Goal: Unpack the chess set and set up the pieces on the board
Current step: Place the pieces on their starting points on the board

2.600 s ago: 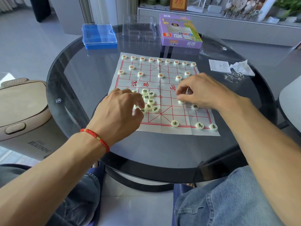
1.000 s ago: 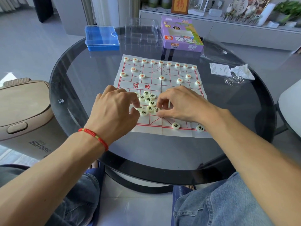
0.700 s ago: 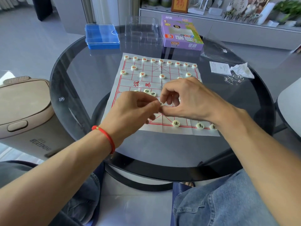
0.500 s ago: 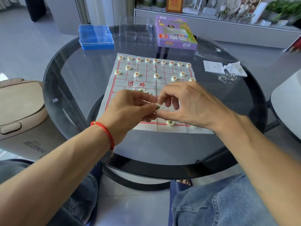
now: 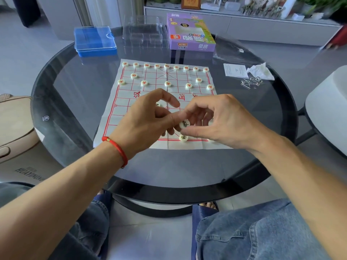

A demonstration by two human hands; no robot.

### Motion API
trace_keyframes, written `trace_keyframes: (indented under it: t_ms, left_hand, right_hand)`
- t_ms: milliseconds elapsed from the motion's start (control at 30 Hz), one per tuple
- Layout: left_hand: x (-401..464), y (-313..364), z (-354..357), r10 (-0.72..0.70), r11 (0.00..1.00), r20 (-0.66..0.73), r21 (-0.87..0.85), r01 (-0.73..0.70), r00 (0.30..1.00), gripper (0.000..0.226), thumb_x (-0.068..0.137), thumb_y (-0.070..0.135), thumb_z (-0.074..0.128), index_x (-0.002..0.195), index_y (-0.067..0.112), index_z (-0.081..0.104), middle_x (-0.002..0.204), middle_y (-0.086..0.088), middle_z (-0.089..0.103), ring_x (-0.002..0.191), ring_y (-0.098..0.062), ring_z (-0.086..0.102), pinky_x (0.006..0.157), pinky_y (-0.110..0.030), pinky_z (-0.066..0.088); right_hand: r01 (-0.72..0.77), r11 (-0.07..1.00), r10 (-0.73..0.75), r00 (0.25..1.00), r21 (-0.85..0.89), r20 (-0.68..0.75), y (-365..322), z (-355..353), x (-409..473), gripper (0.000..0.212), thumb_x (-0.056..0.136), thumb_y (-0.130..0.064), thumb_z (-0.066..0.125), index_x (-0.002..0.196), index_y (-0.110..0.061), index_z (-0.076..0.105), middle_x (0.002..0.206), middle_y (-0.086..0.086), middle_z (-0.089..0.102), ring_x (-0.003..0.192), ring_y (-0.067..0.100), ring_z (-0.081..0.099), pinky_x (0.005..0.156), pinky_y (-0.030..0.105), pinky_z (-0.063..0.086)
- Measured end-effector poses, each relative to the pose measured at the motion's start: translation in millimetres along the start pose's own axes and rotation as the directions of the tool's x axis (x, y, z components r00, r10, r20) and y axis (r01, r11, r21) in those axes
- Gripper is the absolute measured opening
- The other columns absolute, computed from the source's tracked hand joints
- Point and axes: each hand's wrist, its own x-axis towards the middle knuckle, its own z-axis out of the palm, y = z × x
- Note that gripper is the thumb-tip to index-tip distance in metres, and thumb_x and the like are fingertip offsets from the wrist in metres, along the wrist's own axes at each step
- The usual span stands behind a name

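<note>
We sit in home living room. Round glass table on pale tiled floor. Low grey sideboard beyond table's far edge carries framed picture, ornaments, potted plant. Our jeans and blue slippers below near edge.

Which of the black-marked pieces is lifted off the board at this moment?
The black-marked piece pinched in the right hand. It sits between thumb and fingers above the paper board, while the other black piece lies flat on the near edge line.
</note>
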Motion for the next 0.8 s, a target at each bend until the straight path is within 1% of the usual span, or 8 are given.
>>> trace_keyframes:
  t_ms: [133,233,333,500,600,667,733,800]
  left_hand:
    - [3.6,-3.2,0.9,0.067,0.979,-0.137,0.201,-0.038,0.988,0.024,0.095,0.036,0.062,0.109,0.016,0.058,0.078,0.006,0.074,0.065,-0.004,0.068,0.057,-0.011,0.049]
    - [4.2,-6.4,-1.7,0.108,0.952,-0.189,0.303,-0.047,0.976,0.019,0.096,0.027,0.062,0.112,0.016,0.059,0.083,0.005,0.073,0.069,-0.004,0.067,0.056,-0.001,0.043]
    - [5.8,-9.2,-4.2,0.122,0.933,-0.208,0.357,-0.041,0.971,0.021,0.095,0.020,0.063,0.115,0.017,0.059,0.088,0.002,0.074,0.076,-0.009,0.067,0.061,-0.002,0.041]
    - [6.0,-11.7,-6.0,0.154,0.911,-0.209,0.409,-0.057,0.966,0.023,0.091,0.014,0.065,0.114,0.017,0.061,0.086,0.003,0.072,0.076,-0.012,0.066,0.066,-0.009,0.044]
    - [3.7,-16.2,-4.3,0.189,0.880,-0.154,0.465,-0.098,0.970,0.018,0.091,0.013,0.065,0.108,0.018,0.066,0.085,0.008,0.068,0.070,-0.001,0.060,0.060,-0.002,0.043]
    - [-0.3,-21.4,3.7,0.261,0.827,-0.035,0.524,-0.204,0.965,0.019,0.089,0.015,0.066,0.107,0.018,0.071,0.088,0.009,0.067,0.068,0.004,0.054,0.063,-0.005,0.045]
    - [-3.8,-26.7,14.9,0.298,0.777,0.071,0.561,-0.285,0.952,0.025,0.086,0.022,0.068,0.110,0.018,0.073,0.095,0.004,0.067,0.072,-0.002,0.049,0.066,-0.009,0.039]
    - [-3.6,-30.4,23.3,0.288,0.758,0.109,0.581,-0.296,0.951,0.034,0.084,0.029,0.069,0.116,0.018,0.072,0.100,0.001,0.065,0.084,-0.011,0.051,0.072,-0.021,0.041]
  right_hand:
    - [-0.046,0.971,0.052,0.998,-0.235,0.019,16.6,-11.7,-1.6,0.025,0.073,-0.039,0.089,0.086,-0.025,0.074,0.076,-0.008,0.064,0.068,0.007,0.055,0.063,0.015,0.044]
    - [-0.064,0.924,0.100,0.992,-0.377,0.078,26.8,-11.0,-6.3,0.030,0.072,-0.048,0.085,0.086,-0.027,0.070,0.082,-0.012,0.056,0.073,0.005,0.052,0.068,0.024,0.044]
    - [-0.090,0.901,0.158,0.979,-0.424,0.128,28.6,-4.4,-7.1,0.032,0.074,-0.052,0.083,0.091,-0.029,0.069,0.092,-0.015,0.054,0.086,0.004,0.052,0.077,0.033,0.049]
    - [-0.091,0.878,0.190,0.967,-0.470,0.169,25.7,-6.2,-4.6,0.036,0.074,-0.058,0.081,0.095,-0.031,0.068,0.098,-0.015,0.055,0.096,0.008,0.054,0.081,0.036,0.051]
    - [-0.077,0.868,0.183,0.968,-0.491,0.170,24.8,-8.7,-6.2,0.037,0.076,-0.057,0.079,0.101,-0.033,0.068,0.100,-0.015,0.056,0.094,0.007,0.055,0.079,0.032,0.049]
    - [-0.065,0.877,0.166,0.971,-0.477,0.174,26.0,-7.8,-6.8,0.035,0.079,-0.053,0.079,0.106,-0.034,0.069,0.097,-0.017,0.055,0.086,0.003,0.052,0.073,0.027,0.045]
    - [-0.059,0.884,0.164,0.969,-0.464,0.188,27.1,-6.1,-6.5,0.032,0.082,-0.050,0.078,0.108,-0.034,0.069,0.094,-0.018,0.054,0.081,0.000,0.049,0.069,0.024,0.041]
    - [-0.058,0.887,0.166,0.966,-0.457,0.200,27.9,-4.8,-5.8,0.028,0.084,-0.047,0.078,0.107,-0.033,0.070,0.092,-0.019,0.055,0.079,0.001,0.050,0.069,0.025,0.043]
